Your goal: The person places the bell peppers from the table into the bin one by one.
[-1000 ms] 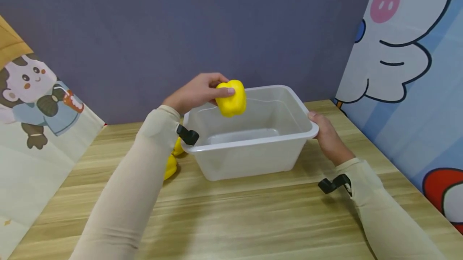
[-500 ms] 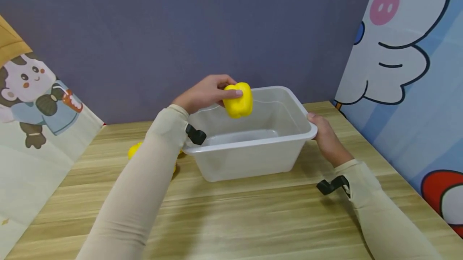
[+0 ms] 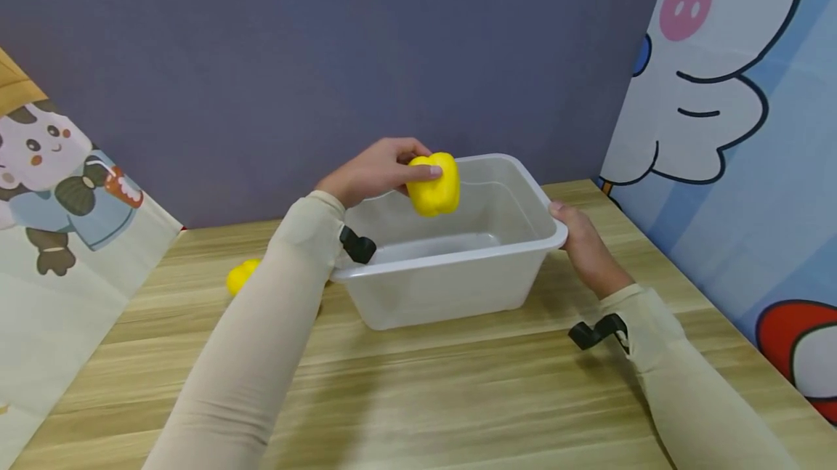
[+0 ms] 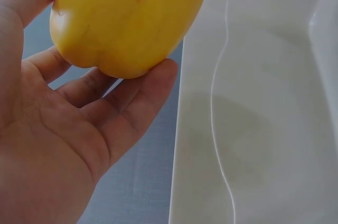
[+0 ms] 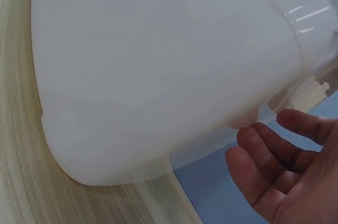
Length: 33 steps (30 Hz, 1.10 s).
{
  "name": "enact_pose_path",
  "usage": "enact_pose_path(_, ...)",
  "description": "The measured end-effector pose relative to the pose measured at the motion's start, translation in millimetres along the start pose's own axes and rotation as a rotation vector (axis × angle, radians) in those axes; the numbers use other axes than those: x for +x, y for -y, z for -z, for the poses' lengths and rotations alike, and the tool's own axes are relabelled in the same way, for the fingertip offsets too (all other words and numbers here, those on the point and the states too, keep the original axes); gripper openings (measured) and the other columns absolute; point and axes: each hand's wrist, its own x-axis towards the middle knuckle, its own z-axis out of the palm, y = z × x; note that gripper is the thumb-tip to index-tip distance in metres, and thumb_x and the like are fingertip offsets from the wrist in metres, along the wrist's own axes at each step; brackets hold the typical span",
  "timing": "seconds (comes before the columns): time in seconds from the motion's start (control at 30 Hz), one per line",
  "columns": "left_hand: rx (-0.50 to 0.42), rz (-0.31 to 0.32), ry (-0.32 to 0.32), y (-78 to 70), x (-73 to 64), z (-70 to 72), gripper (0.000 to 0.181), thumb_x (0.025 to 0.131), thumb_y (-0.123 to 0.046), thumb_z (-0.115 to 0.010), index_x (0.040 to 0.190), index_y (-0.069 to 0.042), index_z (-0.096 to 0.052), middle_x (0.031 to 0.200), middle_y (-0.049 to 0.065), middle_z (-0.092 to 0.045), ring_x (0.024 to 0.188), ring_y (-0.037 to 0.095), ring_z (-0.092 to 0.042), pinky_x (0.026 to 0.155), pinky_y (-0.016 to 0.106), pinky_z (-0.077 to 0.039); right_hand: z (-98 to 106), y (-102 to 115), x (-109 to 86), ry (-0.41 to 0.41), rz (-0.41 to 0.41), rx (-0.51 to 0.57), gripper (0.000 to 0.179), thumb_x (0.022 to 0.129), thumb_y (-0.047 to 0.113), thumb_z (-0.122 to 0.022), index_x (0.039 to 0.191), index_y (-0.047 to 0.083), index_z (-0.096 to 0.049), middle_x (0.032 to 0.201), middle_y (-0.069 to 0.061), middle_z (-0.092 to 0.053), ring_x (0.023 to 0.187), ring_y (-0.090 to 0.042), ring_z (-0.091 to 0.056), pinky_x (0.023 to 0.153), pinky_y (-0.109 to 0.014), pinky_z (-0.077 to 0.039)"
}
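Note:
A yellow bell pepper (image 3: 434, 190) hangs over the open top of a pale grey plastic bin (image 3: 445, 288). My left hand (image 3: 369, 171) holds it between thumb and fingers. Seen in the left wrist view, the pepper (image 4: 129, 20) lies against the fingertips, clear of the bin's inner wall (image 4: 248, 145). At the bin's right end my right hand (image 3: 588, 248) grips the rim, thumb on top. The right wrist view has the curled fingers of that hand (image 5: 290, 166) by the bin's outer wall (image 5: 148, 71); the thumb is not visible there.
Another yellow bell pepper (image 3: 242, 276) lies on the wood-grain table (image 3: 445, 390), partly behind my left forearm. A dark grey wall (image 3: 392, 41) rises behind the bin, and printed cartoon panels stand at both sides.
My left hand has moved right with the bell pepper, further over the bin. Its forearm uncovers one pepper at the left and covers those beside the bin. My right hand keeps its grip.

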Motion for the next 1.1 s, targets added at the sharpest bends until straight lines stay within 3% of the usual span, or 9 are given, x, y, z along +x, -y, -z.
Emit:
enact_pose_path(0.27, 0.003, 0.01, 0.004, -2.2, 3.9, -4.2, 0.044, 0.077, -0.051, -0.07, 0.107, -0.02, -0.06, 0.105, -0.001, -0.061, 0.091, 0.019, -0.059, 0.083, 0.038, -0.051, 0, 1, -0.5, 0.004, 0.016, 0.02, 0.05, 0.1, 0.034, -0.027, 0.104, -0.008, -0.053, 0.098, -0.018, -0.055, 0.083, -0.02, -0.052, 0.069, -0.035, -0.043)
enact_pose_path(0.6, 0.089, 0.002, 0.013, -5.8, 11.9, -9.0, 0.045, 0.076, -0.053, -0.069, 0.107, -0.021, -0.06, 0.103, -0.003, -0.06, 0.09, 0.017, -0.058, 0.08, 0.034, -0.051, 3, 1, -0.3, 0.015, 0.006, 0.009, 0.051, 0.1, 0.038, -0.028, 0.108, -0.006, -0.053, 0.102, -0.021, -0.054, 0.085, -0.019, -0.052, 0.071, -0.035, -0.044)
enact_pose_path(1.1, 0.096, -0.016, 0.034, -8.5, 15.9, -15.6, 0.044, 0.076, -0.052, -0.07, 0.107, -0.023, -0.06, 0.104, -0.004, -0.06, 0.091, 0.016, -0.058, 0.08, 0.033, -0.051, 2, 2, -0.7, 0.022, -0.018, 0.016, 0.052, 0.101, 0.037, -0.027, 0.112, -0.006, -0.052, 0.101, -0.012, -0.057, 0.087, -0.02, -0.053, 0.072, -0.035, -0.045)
